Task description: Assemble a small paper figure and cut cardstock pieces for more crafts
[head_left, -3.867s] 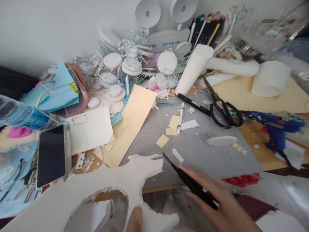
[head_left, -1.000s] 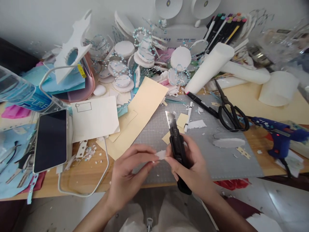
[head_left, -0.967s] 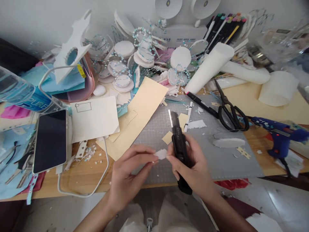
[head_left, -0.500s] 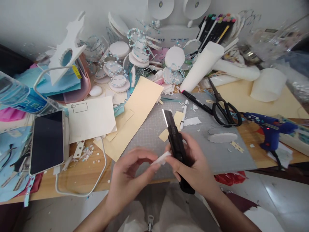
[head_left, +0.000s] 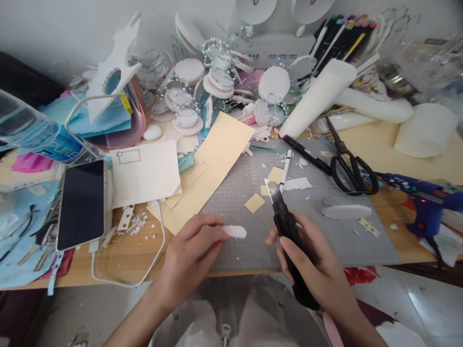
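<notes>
My left hand [head_left: 191, 253] pinches a small white foam scrap [head_left: 235, 232] between thumb and fingers, low over the near edge of the grey cutting mat [head_left: 318, 241]. My right hand [head_left: 318, 270] is wrapped round a black utility knife [head_left: 289, 231] whose bare blade points away and up to the left. The knife is a little to the right of the scrap and apart from it. Small cream paper squares [head_left: 254, 203] lie on the mat just beyond the blade.
Black scissors [head_left: 347, 164], a white pen [head_left: 285, 164] and a white foam oval [head_left: 346, 211] lie on the mat. A blue glue gun [head_left: 423, 202] sits right. A phone [head_left: 82, 203] with its cable, a water bottle [head_left: 32, 135], cream sheets and piled foam discs crowd the left and back.
The big holed foam sheet left my lap and now stands at the back left. Since half a second ago my hands have drawn apart; the knife moved right, away from the scrap.
</notes>
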